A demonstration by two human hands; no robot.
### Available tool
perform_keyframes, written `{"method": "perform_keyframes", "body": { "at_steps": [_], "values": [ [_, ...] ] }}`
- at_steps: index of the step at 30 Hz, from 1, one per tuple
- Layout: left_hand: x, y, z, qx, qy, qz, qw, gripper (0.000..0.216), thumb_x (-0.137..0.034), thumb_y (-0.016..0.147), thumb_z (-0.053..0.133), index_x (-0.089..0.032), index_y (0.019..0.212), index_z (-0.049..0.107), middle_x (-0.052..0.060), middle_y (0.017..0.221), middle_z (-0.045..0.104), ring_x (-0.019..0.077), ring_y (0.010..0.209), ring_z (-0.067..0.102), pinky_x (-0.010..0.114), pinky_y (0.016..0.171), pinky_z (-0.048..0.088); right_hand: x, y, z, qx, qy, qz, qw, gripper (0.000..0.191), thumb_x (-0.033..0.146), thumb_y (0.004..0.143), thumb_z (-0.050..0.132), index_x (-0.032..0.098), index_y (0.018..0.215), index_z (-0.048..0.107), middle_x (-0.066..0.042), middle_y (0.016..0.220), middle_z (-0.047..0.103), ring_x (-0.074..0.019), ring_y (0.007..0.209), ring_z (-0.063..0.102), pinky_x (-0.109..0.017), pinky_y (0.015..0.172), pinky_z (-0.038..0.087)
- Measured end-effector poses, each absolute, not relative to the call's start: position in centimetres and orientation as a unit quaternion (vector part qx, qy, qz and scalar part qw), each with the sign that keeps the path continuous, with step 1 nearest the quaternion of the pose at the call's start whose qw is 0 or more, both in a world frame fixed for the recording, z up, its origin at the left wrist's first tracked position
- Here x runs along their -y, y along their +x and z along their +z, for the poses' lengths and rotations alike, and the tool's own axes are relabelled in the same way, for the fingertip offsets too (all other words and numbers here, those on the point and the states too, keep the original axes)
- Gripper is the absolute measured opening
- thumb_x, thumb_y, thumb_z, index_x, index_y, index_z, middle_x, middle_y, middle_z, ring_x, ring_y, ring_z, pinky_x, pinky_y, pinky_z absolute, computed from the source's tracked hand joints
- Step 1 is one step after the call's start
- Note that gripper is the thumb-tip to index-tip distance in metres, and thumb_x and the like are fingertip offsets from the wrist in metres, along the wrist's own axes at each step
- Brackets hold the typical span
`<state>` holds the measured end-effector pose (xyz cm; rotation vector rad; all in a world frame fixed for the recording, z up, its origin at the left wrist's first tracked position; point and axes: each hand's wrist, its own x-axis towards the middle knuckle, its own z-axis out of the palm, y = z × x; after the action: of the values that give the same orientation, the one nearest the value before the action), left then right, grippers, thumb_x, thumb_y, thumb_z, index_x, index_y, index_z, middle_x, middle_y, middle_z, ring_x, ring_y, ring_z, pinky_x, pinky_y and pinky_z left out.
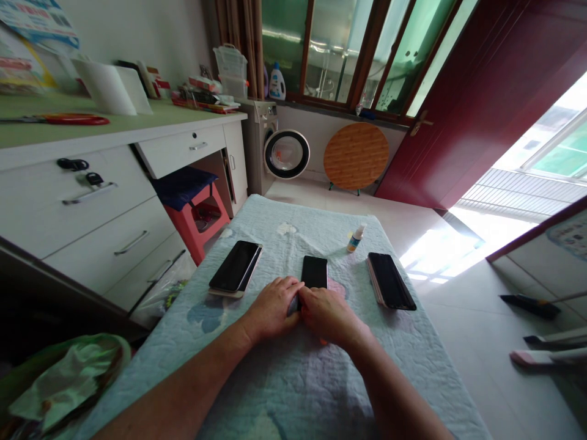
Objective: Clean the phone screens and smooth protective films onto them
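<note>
A black phone [314,271] lies in the middle of a light blue quilted cloth [284,379] that covers the table. My left hand [271,307] and my right hand [328,315] meet at the phone's near end, fingers curled and pressed on it. A stack of dark phones [235,267] rests to the left of my hands. Another stack of dark phones [391,280] sits to the right. A small spray bottle [356,238] with an orange label stands behind the right stack.
A white desk with drawers [92,201] runs along the left, with a red stool [197,211] under it. A washing machine [270,146] and a round wooden board [356,156] stand at the far wall. A green bag [59,379] lies at lower left.
</note>
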<state>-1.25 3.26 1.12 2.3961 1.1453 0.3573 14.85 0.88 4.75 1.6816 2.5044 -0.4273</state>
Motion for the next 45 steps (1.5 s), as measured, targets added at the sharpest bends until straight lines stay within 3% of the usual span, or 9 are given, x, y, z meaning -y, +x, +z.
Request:
{"method": "perform_keyframes", "body": {
  "at_steps": [24,31,36,45],
  "values": [
    [-3.2,-1.1,1.3,-0.42,0.866,0.133,0.238,0.056,-0.028,0.076,0.06,-0.019,0.13,0.053,0.011,0.126,0.056,0.0293,0.113,0.052,0.043,0.101,0.04,-0.9,14.9,4.2,-0.832,0.535,-0.137,0.043,0.033,0.019,0.09,0.042,0.016,0.12,0.056,-0.01,0.107,0.069,-0.0224,0.092,0.066,-0.028,0.071,0.042],
    [-3.2,-1.0,1.4,-0.42,0.869,0.128,0.228,0.055,-0.031,0.076,0.06,-0.02,0.13,0.053,0.01,0.126,0.055,0.0288,0.113,0.051,0.043,0.101,0.04,-0.9,15.6,4.9,-0.808,0.566,-0.136,0.091,0.023,0.018,0.088,0.046,0.017,0.106,0.061,-0.01,0.1,0.071,-0.0222,0.091,0.067,-0.028,0.069,0.042],
    [-3.2,-1.1,1.3,-0.422,0.872,0.119,0.219,0.058,-0.032,0.077,0.06,-0.015,0.132,0.051,0.013,0.127,0.054,0.0295,0.113,0.051,0.043,0.101,0.04,-1.0,16.4,5.0,-0.809,0.567,-0.117,0.1,0.017,0.019,0.085,0.051,0.017,0.098,0.062,-0.008,0.093,0.072,-0.0233,0.086,0.068,-0.028,0.065,0.041],
    [-3.2,-1.2,1.4,-0.419,0.872,0.12,0.223,0.052,-0.032,0.082,0.057,-0.017,0.131,0.052,0.012,0.127,0.055,0.0285,0.114,0.051,0.043,0.101,0.041,-0.9,15.5,5.0,-0.82,0.557,-0.113,0.074,0.023,0.017,0.086,0.046,0.017,0.103,0.062,-0.009,0.094,0.071,-0.0233,0.087,0.068,-0.029,0.066,0.041]
  ]
}}
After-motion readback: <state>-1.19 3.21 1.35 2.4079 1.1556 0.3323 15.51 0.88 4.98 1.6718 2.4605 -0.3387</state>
